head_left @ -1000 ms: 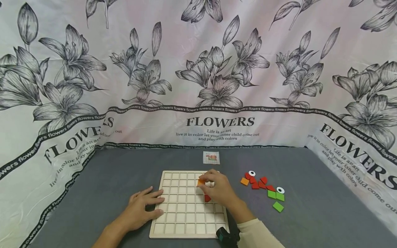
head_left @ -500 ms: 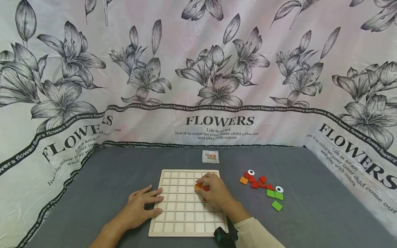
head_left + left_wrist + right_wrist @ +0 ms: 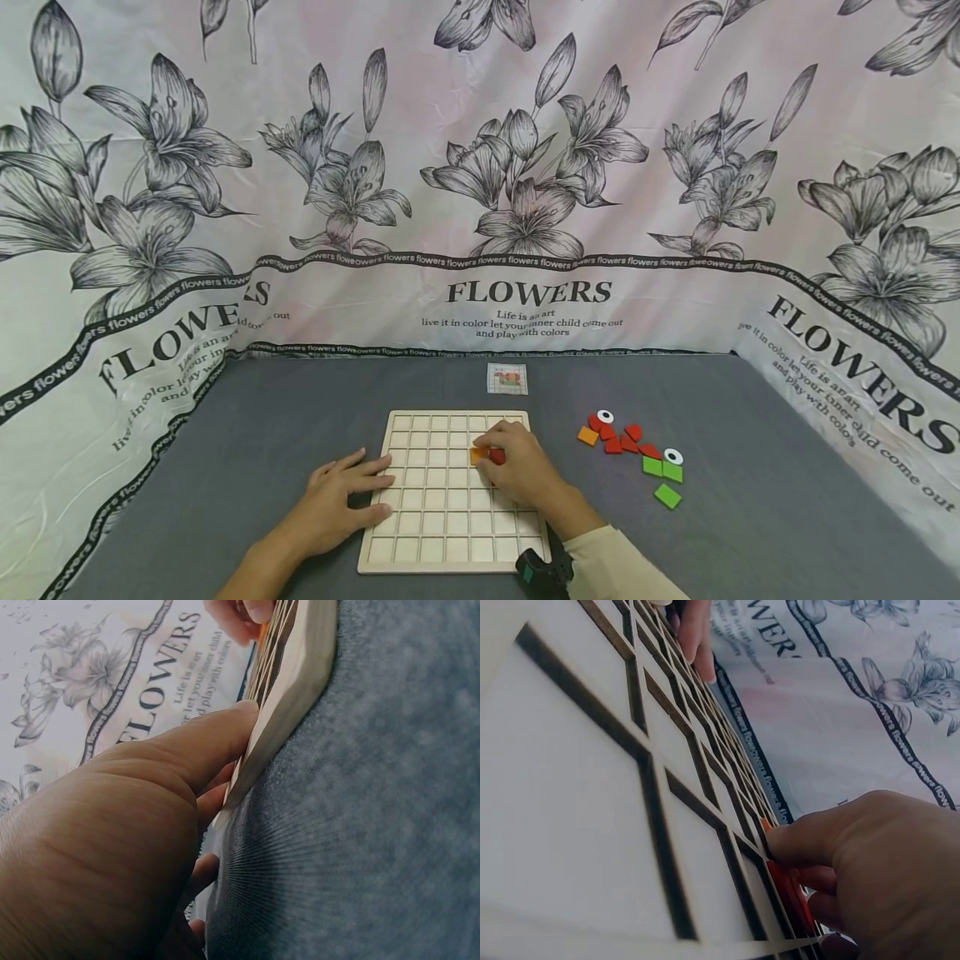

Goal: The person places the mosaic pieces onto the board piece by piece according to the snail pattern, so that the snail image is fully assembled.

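Note:
A wooden grid board (image 3: 416, 548) lies on the table, divided into square cells by raised strips. My right hand (image 3: 521, 468) pinches an orange square tile (image 3: 477, 456) between thumb and fingers, right at a cell in the board's upper right part. Beside that tile a red piece (image 3: 497, 456) shows under the fingers; in the right wrist view red pieces (image 3: 787, 896) sit in the cells below the thumb. Resting at the board's left edge, my left hand (image 3: 341, 500) has its fingers spread, with the thumb against the wooden rim (image 3: 289, 712).
Right of the board lie several loose pieces: red ones (image 3: 628, 443), an orange square (image 3: 588, 436), green squares (image 3: 667, 497) and white discs with dark centres (image 3: 672, 457). A small picture card (image 3: 507, 379) lies behind the board. Flower-printed cloth (image 3: 525, 308) encloses the table.
My right hand has brought the orange tile down one row toward me, into a cell left of the red piece. The left hand stays at the board's edge.

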Action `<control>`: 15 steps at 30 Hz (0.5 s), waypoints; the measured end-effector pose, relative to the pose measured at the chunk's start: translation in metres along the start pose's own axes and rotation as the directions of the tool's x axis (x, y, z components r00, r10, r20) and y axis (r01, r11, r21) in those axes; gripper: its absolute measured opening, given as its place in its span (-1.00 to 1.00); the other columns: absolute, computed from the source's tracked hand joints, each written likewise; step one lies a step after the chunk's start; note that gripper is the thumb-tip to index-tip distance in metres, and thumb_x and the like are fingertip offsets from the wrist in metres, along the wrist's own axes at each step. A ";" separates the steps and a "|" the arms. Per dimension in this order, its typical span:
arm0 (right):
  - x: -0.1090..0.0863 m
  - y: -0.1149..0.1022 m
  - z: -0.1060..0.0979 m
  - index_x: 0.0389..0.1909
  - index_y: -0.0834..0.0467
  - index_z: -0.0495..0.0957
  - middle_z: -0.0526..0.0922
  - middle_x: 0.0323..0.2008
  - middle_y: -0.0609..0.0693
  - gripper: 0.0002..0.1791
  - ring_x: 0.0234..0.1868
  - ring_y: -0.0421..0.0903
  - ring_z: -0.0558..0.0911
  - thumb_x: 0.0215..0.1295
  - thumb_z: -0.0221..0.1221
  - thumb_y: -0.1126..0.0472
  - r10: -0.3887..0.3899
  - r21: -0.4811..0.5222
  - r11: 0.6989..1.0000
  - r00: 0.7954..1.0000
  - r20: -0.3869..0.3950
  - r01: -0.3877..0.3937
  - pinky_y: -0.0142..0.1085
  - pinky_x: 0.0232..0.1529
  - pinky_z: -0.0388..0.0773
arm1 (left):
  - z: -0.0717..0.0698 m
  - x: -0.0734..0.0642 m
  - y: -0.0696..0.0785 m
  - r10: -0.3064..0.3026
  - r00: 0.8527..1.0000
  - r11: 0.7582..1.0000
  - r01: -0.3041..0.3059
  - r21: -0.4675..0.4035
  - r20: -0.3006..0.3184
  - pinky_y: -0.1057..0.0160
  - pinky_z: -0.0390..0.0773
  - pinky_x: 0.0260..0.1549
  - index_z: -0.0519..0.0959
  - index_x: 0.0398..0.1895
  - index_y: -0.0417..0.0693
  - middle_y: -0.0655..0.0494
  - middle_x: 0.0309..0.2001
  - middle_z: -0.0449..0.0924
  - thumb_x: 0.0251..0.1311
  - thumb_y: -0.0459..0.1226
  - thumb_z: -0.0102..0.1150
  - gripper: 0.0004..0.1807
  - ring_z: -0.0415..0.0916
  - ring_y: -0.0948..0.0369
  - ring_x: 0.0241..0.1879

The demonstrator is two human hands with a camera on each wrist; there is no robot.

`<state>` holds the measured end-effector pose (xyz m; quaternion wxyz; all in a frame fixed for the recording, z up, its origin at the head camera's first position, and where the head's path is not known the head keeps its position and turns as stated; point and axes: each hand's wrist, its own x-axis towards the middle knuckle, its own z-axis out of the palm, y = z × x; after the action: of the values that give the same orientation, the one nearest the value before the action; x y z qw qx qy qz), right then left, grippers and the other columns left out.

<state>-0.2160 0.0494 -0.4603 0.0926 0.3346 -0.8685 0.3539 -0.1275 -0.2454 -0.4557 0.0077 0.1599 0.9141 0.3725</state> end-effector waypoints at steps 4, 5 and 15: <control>0.001 -0.001 0.000 -0.17 0.18 0.71 0.59 -0.21 -0.08 -0.78 -0.13 -0.07 0.53 0.13 0.34 0.33 -0.009 -0.011 1.000 1.000 0.001 0.009 -0.20 -0.21 0.52 | -0.001 0.000 0.000 0.001 1.000 1.000 -0.001 0.005 -0.002 -0.27 -0.26 0.25 0.62 0.14 -0.01 0.11 0.33 0.36 0.13 0.03 0.32 -0.46 -0.02 -0.15 0.41; 0.001 -0.001 0.000 -0.16 0.18 0.70 0.60 -0.21 -0.07 -0.78 -0.13 -0.07 0.53 0.13 0.34 0.32 -0.011 -0.011 1.000 1.000 0.001 0.011 -0.20 -0.21 0.52 | -0.002 0.000 0.001 0.004 1.000 1.000 -0.004 0.005 -0.002 -0.28 -0.26 0.24 0.62 0.13 -0.01 0.11 0.32 0.36 0.13 0.03 0.32 -0.46 -0.02 -0.16 0.40; 0.003 -0.005 -0.009 -0.19 0.24 0.71 0.63 -0.20 -0.04 -0.76 -0.09 0.00 0.56 0.08 0.37 0.33 -0.031 0.036 0.999 0.995 -0.092 0.034 -0.02 -0.09 0.52 | -0.001 0.000 0.001 0.005 1.000 1.000 -0.005 0.003 0.015 -0.31 -0.25 0.23 0.62 0.14 0.00 0.10 0.33 0.36 0.14 0.06 0.31 -0.45 -0.02 -0.17 0.40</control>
<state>-0.2157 0.0514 -0.4492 0.1315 0.3340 -0.8510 0.3835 -0.1273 -0.2455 -0.4542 0.0133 0.1649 0.9143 0.3698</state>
